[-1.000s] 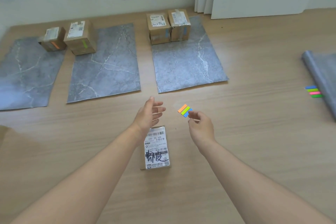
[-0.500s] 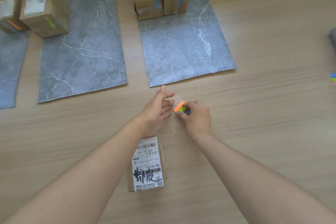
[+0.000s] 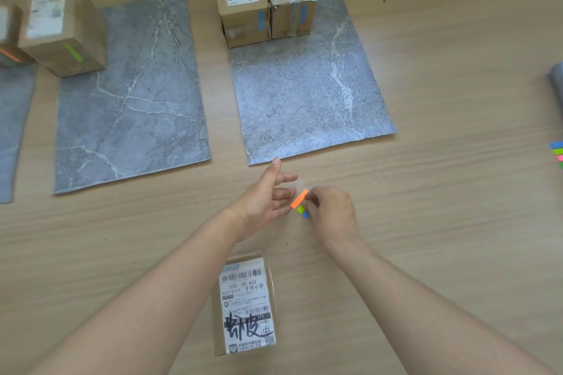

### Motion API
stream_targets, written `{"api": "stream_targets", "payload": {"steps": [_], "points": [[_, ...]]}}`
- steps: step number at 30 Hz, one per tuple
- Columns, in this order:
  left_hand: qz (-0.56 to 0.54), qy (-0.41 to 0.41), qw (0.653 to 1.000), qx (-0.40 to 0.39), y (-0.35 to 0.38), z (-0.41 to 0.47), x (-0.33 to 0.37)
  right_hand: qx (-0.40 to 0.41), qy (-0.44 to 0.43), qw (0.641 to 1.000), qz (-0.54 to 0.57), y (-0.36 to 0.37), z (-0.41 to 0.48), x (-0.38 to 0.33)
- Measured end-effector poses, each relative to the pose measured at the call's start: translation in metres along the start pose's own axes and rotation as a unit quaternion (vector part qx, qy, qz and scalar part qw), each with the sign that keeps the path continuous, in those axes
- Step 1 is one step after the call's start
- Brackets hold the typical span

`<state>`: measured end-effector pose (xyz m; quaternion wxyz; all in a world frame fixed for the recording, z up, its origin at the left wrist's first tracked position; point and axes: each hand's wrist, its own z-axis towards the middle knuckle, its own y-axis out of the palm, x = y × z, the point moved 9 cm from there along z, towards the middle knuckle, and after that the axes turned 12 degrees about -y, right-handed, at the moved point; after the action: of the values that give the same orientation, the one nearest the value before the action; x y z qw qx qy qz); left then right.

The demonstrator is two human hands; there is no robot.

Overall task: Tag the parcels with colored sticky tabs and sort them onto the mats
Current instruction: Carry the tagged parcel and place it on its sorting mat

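right hand (image 3: 332,216) fingers pinch sticky tabs (image 3: 300,203); left hand (image 3: 265,198) fingers relaxed wide, holding nothing, just beside. Parcel (image 3: 246,304) on table (image 3: 441,222) between forearms.

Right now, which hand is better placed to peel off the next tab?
Left, probably. The right hand pinches the tab strip, so it's occupied; the left hand is open, fingers beside the orange tab.
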<state>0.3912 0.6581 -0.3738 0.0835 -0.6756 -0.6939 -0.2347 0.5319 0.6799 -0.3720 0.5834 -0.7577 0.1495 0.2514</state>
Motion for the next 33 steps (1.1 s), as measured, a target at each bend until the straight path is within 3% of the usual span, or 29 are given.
{"api": "stream_targets", "payload": {"steps": [8, 14, 22, 33], "points": [[0.004, 0.001, 1.0, 0.0, 0.004, -0.002, -0.001, 0.036, -0.081, 0.996, -0.022, 0.0, -0.005, -0.011], [0.002, 0.002, 1.0, 0.006, 0.005, -0.002, -0.002, -0.016, -0.145, 0.989, -0.035, 0.008, -0.004, -0.015], [0.022, 0.01, 1.0, 0.009, 0.012, -0.004, -0.002, -0.028, -0.116, 0.993, 0.015, 0.003, -0.001, -0.006], [0.025, 0.007, 0.999, 0.019, 0.011, -0.004, -0.001, -0.016, -0.138, 0.99, 0.032, 0.006, 0.003, 0.0]]}}
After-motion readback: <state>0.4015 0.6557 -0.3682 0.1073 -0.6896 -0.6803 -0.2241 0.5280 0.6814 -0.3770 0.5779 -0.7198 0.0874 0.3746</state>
